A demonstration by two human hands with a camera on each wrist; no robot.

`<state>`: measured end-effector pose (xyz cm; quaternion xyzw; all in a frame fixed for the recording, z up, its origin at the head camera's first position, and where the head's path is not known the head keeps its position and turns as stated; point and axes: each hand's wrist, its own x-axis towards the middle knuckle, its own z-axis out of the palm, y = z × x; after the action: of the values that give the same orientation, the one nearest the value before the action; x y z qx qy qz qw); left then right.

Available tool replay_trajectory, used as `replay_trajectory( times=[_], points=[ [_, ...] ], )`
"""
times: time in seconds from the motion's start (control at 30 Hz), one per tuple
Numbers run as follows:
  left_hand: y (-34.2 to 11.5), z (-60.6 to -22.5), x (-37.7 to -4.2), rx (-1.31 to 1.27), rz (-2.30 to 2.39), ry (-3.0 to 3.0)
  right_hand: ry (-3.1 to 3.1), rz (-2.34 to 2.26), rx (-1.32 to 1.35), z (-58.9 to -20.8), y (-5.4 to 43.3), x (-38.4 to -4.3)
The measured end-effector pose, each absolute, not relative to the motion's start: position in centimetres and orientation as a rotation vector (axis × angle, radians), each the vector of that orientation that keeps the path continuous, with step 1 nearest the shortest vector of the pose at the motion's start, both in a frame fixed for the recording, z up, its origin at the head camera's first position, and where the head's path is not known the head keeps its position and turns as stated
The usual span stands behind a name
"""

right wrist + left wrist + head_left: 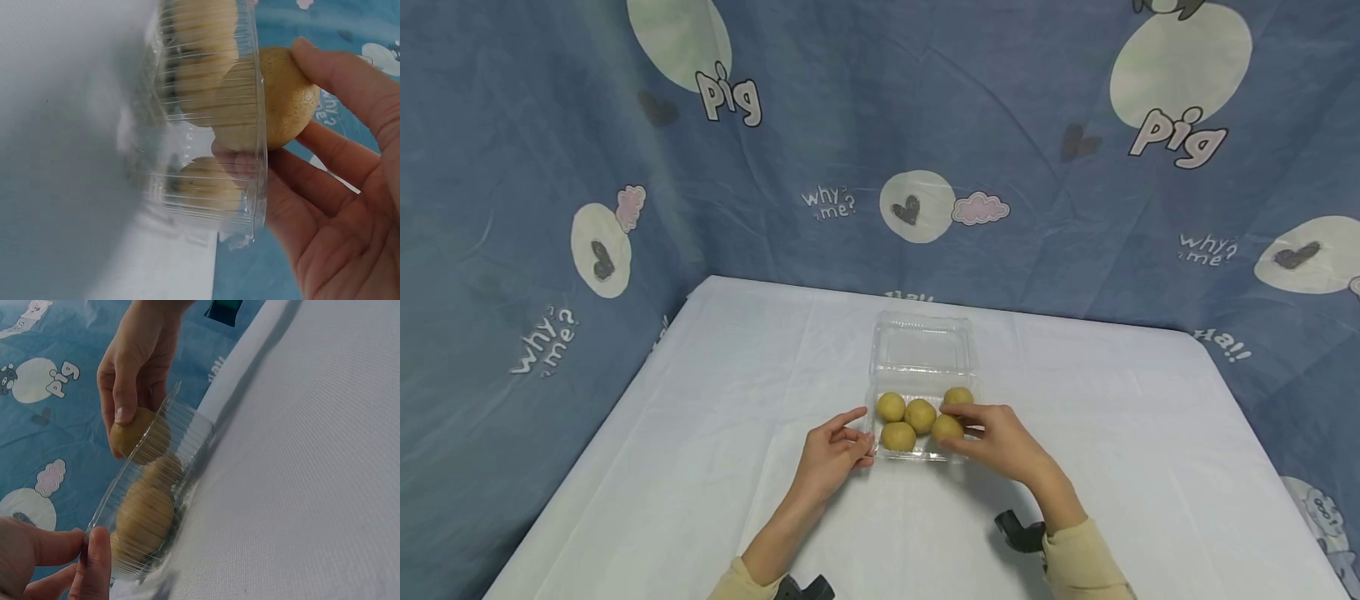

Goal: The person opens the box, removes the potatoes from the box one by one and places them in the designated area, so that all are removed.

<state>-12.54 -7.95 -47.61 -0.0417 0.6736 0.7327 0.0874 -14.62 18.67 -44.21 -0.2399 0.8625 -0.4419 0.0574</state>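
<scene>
A clear plastic clamshell box (922, 456) lies on the table with its lid (922, 343) folded back. My right hand (1006, 442) holds a round, yellow-brown potato (292, 103) between thumb and fingers, partly above the box's rim at the front right. Several other potatoes (920, 416) lie inside, one of them (958, 397) at the back right, partly behind the right hand's fingers. At the left side, my left hand (831, 454) pinches the box's rim between thumb and finger, as the left wrist view shows.
A white cloth (700, 467) covers the table. Behind and to the left hangs a blue printed curtain (820, 100). Black wrist mounts (1021, 532) sit below both hands.
</scene>
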Motion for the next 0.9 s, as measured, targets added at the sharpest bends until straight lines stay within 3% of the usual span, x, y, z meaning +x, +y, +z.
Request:
replay_trajectory(
  times=[0.9],
  points=[
    [-8.0, -47.3, -12.3, -0.113, 2.185, 2.007, 2.396, -1.686, -0.335, -44.5, 20.0, -13.6]
  ],
)
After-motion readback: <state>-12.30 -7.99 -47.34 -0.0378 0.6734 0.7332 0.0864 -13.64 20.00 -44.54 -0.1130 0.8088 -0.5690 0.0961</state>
